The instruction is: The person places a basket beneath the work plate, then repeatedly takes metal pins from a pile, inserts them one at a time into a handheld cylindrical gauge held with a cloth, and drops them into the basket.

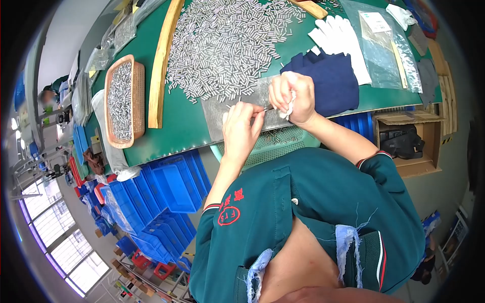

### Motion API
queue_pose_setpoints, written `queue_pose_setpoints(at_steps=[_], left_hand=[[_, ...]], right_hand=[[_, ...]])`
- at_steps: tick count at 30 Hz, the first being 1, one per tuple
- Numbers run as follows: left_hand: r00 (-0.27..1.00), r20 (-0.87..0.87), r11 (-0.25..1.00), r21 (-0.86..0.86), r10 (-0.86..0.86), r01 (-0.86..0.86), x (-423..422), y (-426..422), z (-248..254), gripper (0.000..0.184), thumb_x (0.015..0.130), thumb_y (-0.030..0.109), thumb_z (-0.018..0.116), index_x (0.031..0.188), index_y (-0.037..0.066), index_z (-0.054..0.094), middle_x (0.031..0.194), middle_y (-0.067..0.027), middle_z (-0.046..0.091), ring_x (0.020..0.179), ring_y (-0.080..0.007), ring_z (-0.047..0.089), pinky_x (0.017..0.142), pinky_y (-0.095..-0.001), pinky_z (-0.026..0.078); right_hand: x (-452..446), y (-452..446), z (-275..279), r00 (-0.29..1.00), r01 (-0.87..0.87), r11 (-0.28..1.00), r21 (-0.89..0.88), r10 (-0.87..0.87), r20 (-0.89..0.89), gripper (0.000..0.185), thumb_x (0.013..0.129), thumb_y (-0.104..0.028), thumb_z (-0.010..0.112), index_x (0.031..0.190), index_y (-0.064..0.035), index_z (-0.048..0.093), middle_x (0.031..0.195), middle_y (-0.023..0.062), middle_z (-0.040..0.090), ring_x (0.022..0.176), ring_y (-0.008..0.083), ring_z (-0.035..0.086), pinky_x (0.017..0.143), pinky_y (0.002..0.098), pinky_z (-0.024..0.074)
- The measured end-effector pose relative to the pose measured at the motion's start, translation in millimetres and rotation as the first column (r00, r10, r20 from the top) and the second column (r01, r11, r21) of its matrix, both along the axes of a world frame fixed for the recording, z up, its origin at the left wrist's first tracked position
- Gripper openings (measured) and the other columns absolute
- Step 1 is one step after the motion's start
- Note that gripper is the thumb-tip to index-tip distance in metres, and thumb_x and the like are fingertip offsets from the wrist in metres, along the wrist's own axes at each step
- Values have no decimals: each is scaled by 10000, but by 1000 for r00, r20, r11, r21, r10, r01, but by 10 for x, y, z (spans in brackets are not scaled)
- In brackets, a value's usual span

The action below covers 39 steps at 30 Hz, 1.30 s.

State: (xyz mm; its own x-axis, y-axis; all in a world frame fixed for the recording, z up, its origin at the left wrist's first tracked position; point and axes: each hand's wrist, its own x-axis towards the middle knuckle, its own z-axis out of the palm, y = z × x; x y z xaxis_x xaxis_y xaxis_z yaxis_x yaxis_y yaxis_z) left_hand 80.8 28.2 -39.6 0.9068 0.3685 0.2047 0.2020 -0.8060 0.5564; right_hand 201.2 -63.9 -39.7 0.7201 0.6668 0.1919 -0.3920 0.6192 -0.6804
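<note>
left grip (241, 130) pinching a metal pin (267, 109), its end toward right grip (298, 97), clutching white cloth (289, 107)

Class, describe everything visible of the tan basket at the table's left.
The tan basket looks like plastic, oblong with rounded corners and lattice walls. It sits upright on the green tabletop beside a grey cloth, filled with small, silvery pins. A wooden strip lies to its right, apart.

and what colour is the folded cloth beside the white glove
The cloth is dark navy blue, seen in the head view.
</note>
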Motion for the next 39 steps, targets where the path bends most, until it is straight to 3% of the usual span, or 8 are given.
queue_pose_setpoints(at_steps=[3,5,8,11,16,21,37,39], left_hand=[[998,-58,1000,3,-18,18,-7,13,10,93,724,101,644,791,96,580,714,-24,522,705,-203,522,621,-327,354],[998,-60,1000,-15,-15,14,1,17,6,100,722,100,643,797,96,578,714,-24,520,707,-205,521,619,-327,354],[997,-77,1000,-25,-4,2,21,-3,54,106,721,92,636,808,96,576,719,-26,518,709,-208,520,624,-327,356],[997,-65,999,12,-34,35,12,-18,79,101,725,78,620,814,94,575,737,-29,521,712,-213,520,641,-328,366],[984,-58,980,90,-171,175,-25,28,72,93,735,56,591,819,91,572,785,-36,529,738,-220,530,669,-328,385],[1000,1,1000,-4,28,-28,-34,-61,113,132,707,81,646,818,73,573,772,-38,534,635,-179,505,611,-300,404],[999,2,999,34,32,-32,-23,-56,-1,112,706,95,672,756,70,574,696,-31,506,596,-171,476,600,-302,387],[999,-17,999,8,35,-35,-27,-59,2,116,703,97,670,749,73,566,708,-34,512,646,-193,498,609,-316,383]], right_hand=[[-51,20,15,942,86,990,-113,-44,331,427,888,-198,340,484,-58,331,416,47,355,348,108,309,364,257,288],[-42,28,42,936,97,986,-139,-43,350,440,877,-193,357,461,-54,330,409,54,364,352,109,317,367,256,292],[-5,17,49,1000,10,994,-110,-11,-7,413,887,-212,348,505,-57,330,419,49,346,345,110,300,364,258,286],[1,2,68,999,11,997,-78,-13,-30,407,895,-219,337,520,-61,328,424,46,335,342,111,290,362,258,281],[6,-5,55,999,8,998,-62,-10,-41,416,898,-229,339,517,-65,331,423,47,333,341,110,286,358,254,278],[7,-7,44,999,-16,999,-32,14,-36,424,902,-225,331,508,-69,328,420,44,333,335,110,277,356,258,285],[-4,-34,42,996,-77,996,-35,75,-54,431,891,-210,343,484,-69,329,406,50,352,329,112,287,369,263,299],[-21,-38,39,982,-54,996,-70,65,177,420,870,-190,360,472,-56,350,405,57,376,338,109,310,369,257,294]])
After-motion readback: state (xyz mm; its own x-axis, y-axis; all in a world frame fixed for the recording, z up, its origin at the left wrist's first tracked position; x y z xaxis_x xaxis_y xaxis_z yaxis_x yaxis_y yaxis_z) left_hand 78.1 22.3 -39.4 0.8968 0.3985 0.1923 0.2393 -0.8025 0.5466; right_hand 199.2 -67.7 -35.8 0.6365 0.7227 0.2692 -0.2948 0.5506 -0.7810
